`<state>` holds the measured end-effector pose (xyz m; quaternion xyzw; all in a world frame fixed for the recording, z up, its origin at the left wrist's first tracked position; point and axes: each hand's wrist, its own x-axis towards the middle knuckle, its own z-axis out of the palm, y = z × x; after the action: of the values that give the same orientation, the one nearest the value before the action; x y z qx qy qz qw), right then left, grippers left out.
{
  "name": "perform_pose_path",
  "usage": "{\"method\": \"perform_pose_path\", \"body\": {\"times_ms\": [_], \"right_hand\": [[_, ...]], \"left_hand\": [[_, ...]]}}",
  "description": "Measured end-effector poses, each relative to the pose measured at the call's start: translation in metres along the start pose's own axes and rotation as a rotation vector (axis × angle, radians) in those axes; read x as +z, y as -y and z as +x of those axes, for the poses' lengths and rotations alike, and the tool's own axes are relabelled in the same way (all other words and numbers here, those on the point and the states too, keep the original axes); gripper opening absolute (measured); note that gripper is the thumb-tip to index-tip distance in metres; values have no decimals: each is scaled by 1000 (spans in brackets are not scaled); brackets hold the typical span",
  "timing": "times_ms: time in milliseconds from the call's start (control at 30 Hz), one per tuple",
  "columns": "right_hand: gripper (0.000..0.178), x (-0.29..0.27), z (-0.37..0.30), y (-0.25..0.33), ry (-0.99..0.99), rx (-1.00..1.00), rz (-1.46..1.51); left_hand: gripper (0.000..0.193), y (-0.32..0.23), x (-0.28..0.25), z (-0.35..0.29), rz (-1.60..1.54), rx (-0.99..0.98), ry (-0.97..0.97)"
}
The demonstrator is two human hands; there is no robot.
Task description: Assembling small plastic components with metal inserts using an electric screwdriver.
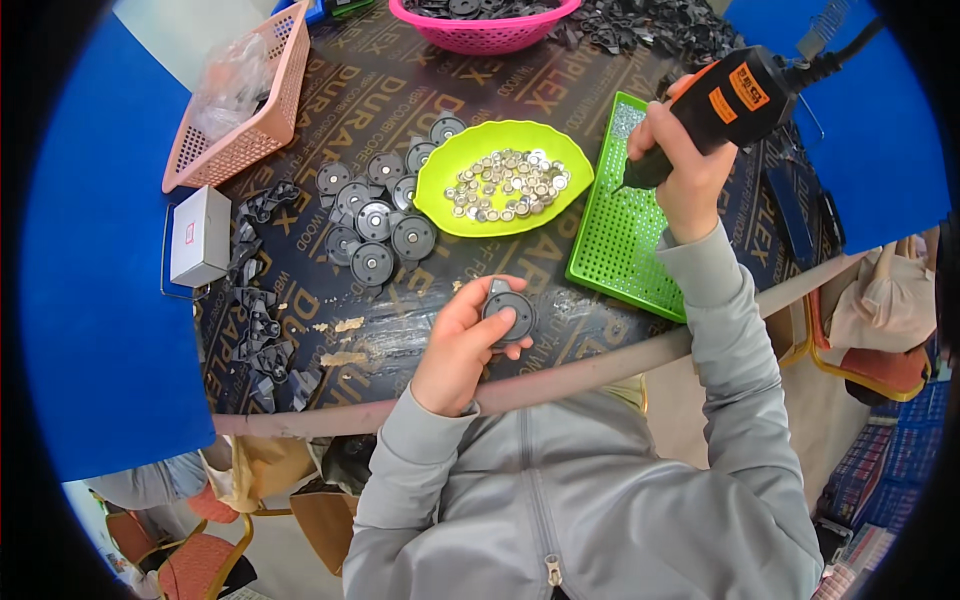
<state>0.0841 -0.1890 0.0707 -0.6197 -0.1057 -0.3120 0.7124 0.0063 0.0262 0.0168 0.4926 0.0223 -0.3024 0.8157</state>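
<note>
Worker's upper body: light-grey, faintly glossy fabric jacket [640, 500] with a darker grey front zipper [537, 490] bearing a pale metal pull [553, 572]; long, loosely creased grey sleeves [745, 390] end in plain matching cuffs [428, 428]; left hand [460, 345] and right hand [695, 175] bare.

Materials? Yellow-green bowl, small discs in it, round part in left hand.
Yellow-green bowl: probably plastic, smooth; evenly coloured. 
Small discs: likely metal, shiny; silvery with bright glints. 
Round part in the left hand: likely plastic, fairly matte; dull dark grey, though coated metal is possible.

Black-and-orange screwdriver [740, 105]; grey disc [523, 312]
</note>
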Motion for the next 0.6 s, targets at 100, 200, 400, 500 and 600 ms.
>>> {"method": "perform_pose_path", "body": {"times_ms": [100,200,400,500,600], "right_hand": [[22,-1,2,-1,-24,9,-7],[23,1,-2,-6,-28,52,8],[21,1,-3,1,-6,37,-1],[21,1,-3,-3,-8,29,5],[20,1,0,-6,8,12,-2]], "left_hand": [[30,1,1,0,-7,-20,-6],[30,2,-1,2,13,-58,-18],[26,2,-1,-6,-7,-40,0],[26,0,-1,-5,-6,-31,-7],[29,2,-2,-2,8,-25,-10]]}}
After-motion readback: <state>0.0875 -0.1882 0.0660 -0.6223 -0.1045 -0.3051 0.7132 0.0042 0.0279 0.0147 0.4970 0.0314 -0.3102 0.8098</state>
